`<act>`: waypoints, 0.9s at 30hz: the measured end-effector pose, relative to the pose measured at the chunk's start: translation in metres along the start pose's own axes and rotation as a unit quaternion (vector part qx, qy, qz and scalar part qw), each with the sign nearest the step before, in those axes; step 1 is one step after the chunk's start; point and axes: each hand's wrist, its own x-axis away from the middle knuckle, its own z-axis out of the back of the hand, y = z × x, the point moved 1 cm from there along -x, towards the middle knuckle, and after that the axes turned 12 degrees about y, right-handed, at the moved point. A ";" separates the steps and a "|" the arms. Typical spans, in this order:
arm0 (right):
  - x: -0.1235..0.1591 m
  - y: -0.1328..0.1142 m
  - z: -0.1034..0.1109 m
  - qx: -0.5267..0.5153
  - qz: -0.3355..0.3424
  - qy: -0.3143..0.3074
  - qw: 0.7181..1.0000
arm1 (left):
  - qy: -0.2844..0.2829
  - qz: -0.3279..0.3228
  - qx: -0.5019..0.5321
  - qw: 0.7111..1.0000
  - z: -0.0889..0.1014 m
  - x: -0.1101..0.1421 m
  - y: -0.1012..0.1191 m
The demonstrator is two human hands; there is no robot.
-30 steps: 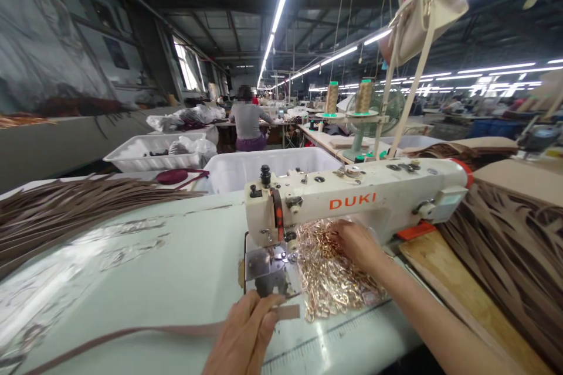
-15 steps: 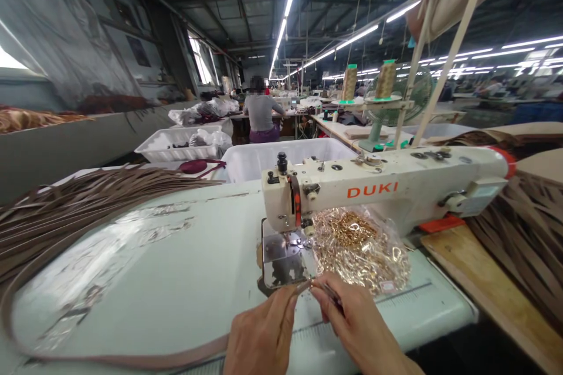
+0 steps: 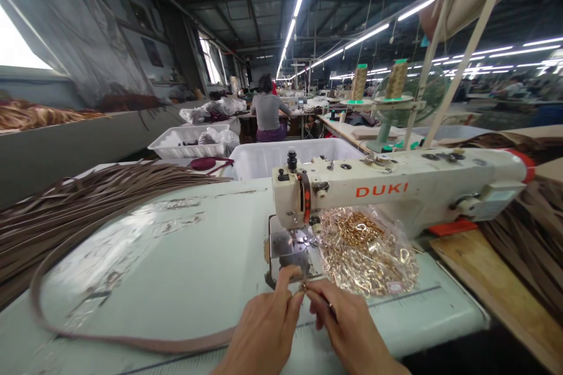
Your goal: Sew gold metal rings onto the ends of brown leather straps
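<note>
A long brown strap (image 3: 176, 344) loops over the table and runs under my left hand (image 3: 269, 323), which is closed on it near its end. Its index finger is bent upward, with thumb and fingertips pinching. My right hand (image 3: 345, 321) is closed too, fingertips meeting the left ones over a tiny shiny piece. A dark, thin item partly shows within the right fingers; its kind is hidden. Just beyond both hands lies the metal needle plate of the sewing machine (image 3: 378, 187). A clear bag of gold-coloured metal hardware (image 3: 369, 258) rests beside the right hand, under the machine arm.
Many brown straps (image 3: 109, 199) are heaped along the table's left side, and more (image 3: 523, 234) hang at the right. A white bin (image 3: 250, 161) stands behind the machine. Thread cones (image 3: 358, 83) and a fan rise at the back right. A person (image 3: 268, 114) sits farther off.
The whole view has shifted, so the scene sits a little farther right. My left index finger has lifted and bent, and both hands have stayed together at the strap's end.
</note>
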 end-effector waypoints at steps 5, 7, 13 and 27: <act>-0.016 0.007 0.013 -0.242 -0.132 -0.114 0.955 | -0.093 -0.040 0.135 0.986 0.017 -0.004 -0.003; -0.017 0.009 0.015 -0.286 -0.143 -0.151 0.935 | -0.088 -0.040 0.140 0.985 0.021 -0.003 -0.004; -0.014 0.000 0.021 -0.214 -0.118 -0.145 0.959 | -0.041 -0.068 0.099 0.992 0.010 0.006 -0.013; -0.001 -0.007 0.012 0.084 0.109 -0.107 0.985 | -0.047 -0.038 0.122 0.991 0.000 0.012 -0.018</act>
